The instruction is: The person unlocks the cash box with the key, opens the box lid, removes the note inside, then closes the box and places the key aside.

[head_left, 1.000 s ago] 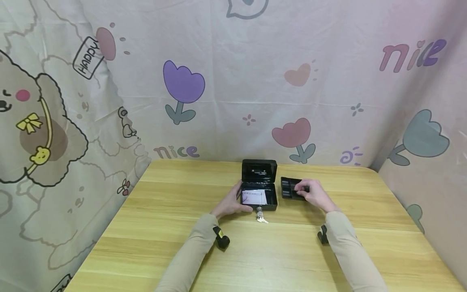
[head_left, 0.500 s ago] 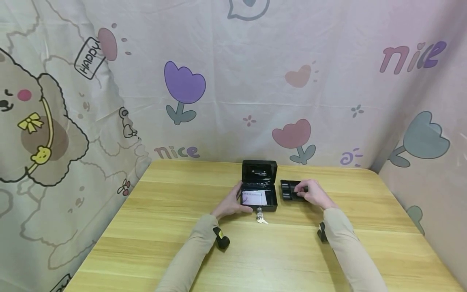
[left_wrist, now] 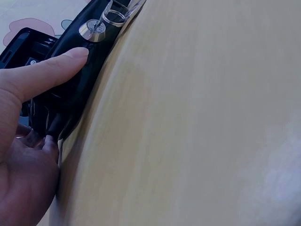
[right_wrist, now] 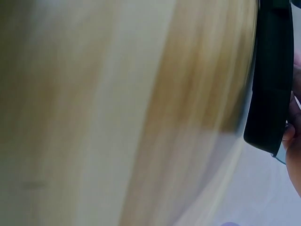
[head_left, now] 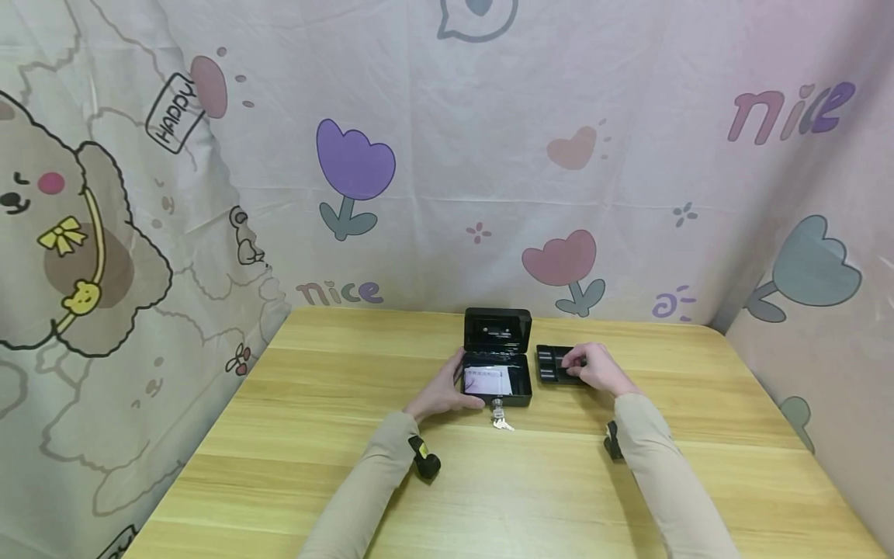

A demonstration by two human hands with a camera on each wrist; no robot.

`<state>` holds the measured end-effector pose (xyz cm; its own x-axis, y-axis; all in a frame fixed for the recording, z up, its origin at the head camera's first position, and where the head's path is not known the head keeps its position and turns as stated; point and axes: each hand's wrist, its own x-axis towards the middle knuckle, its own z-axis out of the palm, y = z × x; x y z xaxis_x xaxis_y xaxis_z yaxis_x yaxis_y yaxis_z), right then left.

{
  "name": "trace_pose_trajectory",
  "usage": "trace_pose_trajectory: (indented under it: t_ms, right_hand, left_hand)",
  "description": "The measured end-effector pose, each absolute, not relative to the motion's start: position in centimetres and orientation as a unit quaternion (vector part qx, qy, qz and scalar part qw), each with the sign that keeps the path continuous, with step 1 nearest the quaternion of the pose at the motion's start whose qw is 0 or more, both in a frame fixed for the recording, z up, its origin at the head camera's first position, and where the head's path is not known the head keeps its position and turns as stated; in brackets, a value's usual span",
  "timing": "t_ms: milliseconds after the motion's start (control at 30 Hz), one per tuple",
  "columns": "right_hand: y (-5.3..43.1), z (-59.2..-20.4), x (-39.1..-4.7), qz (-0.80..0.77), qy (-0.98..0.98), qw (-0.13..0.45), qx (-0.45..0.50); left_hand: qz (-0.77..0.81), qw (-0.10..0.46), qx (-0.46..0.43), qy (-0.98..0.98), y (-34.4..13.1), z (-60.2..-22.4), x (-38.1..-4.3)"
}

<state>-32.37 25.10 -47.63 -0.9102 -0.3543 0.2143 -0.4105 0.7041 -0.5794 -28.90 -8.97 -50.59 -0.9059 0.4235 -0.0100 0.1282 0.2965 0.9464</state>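
A small black cash box (head_left: 515, 401) stands at the back middle of the table, its lid (head_left: 497, 329) raised. A pale printed slip of paper (head_left: 487, 380) lies inside. My left hand (head_left: 447, 390) grips the box's left side, fingers along the side wall and thumb (left_wrist: 56, 70) across the front beside the lock (left_wrist: 93, 30). Keys (head_left: 500, 423) on a ring hang from that lock. Right of the box is a black compartment tray (head_left: 547, 365). My right hand (head_left: 599, 368) pinches it from above near its middle, covering its right part. In the right wrist view, the tray's side (right_wrist: 270, 80) hides most of the fingers.
Both arms reach across a wooden table (head_left: 517, 497), each with a small black camera (head_left: 426, 461) at the wrist. A printed cloth backdrop (head_left: 433, 155) rises just behind the table's back edge, close behind the raised lid. Cloth also hangs along both sides.
My right hand has brought the tray slightly down and toward me, and the forearm has shifted a little left. The left hand keeps its grip on the box. The head view has tilted slightly.
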Motion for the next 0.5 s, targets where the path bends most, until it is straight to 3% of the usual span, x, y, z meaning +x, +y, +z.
trace_pose_trajectory:
  t_ms: [500]
  right_hand:
    - [25.12, -47.72, -32.42, 0.316, -0.924, 0.034, 0.212]
  left_hand:
    - [0.572, 0.131, 0.174, 0.791, -8.9, -50.6, -28.9]
